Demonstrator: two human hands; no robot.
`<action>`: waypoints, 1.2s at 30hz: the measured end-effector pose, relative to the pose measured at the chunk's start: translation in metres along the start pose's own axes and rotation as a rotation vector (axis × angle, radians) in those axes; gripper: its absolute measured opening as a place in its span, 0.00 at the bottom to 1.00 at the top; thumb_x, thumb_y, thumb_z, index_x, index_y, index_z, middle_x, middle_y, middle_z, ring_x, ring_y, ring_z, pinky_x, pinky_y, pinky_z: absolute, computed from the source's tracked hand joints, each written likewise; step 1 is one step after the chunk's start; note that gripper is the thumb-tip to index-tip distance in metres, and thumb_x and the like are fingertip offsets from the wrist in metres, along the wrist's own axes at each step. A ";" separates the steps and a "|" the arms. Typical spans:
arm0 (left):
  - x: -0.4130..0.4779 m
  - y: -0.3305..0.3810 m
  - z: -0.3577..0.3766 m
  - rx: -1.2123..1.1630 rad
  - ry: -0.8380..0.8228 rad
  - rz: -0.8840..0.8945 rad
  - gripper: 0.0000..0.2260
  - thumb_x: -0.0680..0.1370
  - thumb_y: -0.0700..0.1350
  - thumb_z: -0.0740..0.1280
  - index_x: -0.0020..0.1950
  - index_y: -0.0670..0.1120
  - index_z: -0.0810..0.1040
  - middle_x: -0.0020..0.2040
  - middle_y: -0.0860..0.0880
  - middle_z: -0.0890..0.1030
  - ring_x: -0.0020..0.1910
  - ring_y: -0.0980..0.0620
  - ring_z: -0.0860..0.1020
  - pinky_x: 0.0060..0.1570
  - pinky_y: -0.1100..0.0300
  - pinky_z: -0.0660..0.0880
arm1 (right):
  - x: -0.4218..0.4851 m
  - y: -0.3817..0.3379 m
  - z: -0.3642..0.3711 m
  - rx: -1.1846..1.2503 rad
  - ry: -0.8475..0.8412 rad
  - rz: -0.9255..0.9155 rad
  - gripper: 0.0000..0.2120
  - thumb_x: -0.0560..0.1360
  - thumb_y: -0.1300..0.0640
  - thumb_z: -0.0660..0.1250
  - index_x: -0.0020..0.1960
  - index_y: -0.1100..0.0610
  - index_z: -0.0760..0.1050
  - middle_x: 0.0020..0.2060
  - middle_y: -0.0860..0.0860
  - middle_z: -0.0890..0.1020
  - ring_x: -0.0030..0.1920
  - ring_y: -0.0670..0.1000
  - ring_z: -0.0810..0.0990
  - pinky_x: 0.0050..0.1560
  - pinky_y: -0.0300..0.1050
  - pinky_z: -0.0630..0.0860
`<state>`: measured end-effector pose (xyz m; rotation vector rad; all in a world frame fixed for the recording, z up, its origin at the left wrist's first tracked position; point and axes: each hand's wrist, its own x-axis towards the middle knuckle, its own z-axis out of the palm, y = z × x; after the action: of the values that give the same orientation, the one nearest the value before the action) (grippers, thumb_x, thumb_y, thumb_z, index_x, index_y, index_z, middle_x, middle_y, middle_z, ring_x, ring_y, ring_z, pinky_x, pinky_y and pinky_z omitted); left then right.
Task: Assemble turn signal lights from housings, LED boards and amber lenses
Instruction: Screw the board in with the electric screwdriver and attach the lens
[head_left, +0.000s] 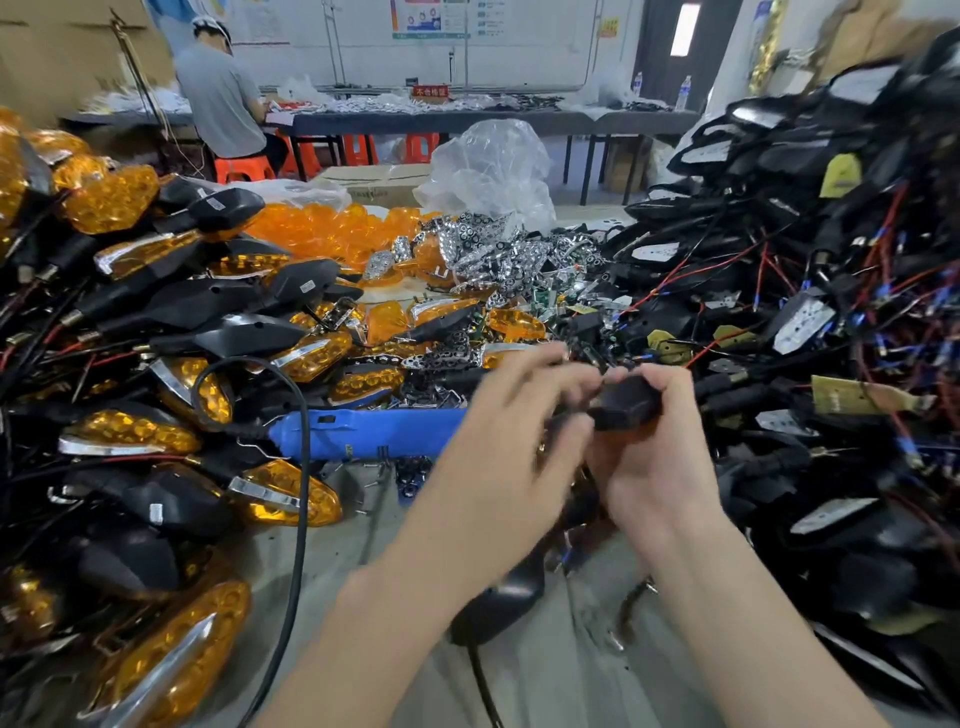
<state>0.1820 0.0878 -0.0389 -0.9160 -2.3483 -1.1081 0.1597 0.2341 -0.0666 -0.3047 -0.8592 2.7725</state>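
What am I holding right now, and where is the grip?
The right hand grips a black housing around its body, fingers curled over the top. The left hand, blurred, is at the housing's left end; its grip cannot be told.

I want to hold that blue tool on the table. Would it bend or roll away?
The blue tool looks like hard plastic, so it probably stays stiff. Its rounded body might roll a little, but the black cord at its end would likely drag on it. The cord loops and droops, so it seems floppy.
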 end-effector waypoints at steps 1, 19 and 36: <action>-0.001 -0.007 -0.006 -0.055 0.032 -0.065 0.12 0.82 0.46 0.63 0.66 0.53 0.75 0.64 0.60 0.74 0.67 0.65 0.69 0.67 0.68 0.64 | -0.001 -0.003 0.000 0.075 0.023 -0.014 0.12 0.79 0.57 0.62 0.39 0.58 0.77 0.40 0.54 0.77 0.41 0.54 0.77 0.50 0.46 0.82; -0.077 -0.053 -0.039 0.698 -0.160 -0.265 0.01 0.76 0.44 0.71 0.47 0.48 0.81 0.41 0.53 0.81 0.41 0.49 0.80 0.41 0.54 0.76 | 0.000 0.003 -0.001 0.030 -0.048 -0.002 0.10 0.80 0.55 0.64 0.40 0.54 0.69 0.31 0.49 0.74 0.29 0.49 0.73 0.28 0.41 0.74; -0.065 -0.060 -0.017 0.601 -0.186 -0.309 0.10 0.83 0.53 0.56 0.60 0.54 0.73 0.50 0.60 0.71 0.51 0.61 0.71 0.47 0.67 0.67 | 0.001 0.002 -0.007 0.101 -0.177 0.081 0.24 0.77 0.33 0.63 0.36 0.52 0.74 0.33 0.48 0.74 0.27 0.49 0.70 0.24 0.41 0.68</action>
<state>0.1880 0.0205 -0.0984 -0.4594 -2.7984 -0.3583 0.1606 0.2362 -0.0732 -0.0785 -0.7577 2.9409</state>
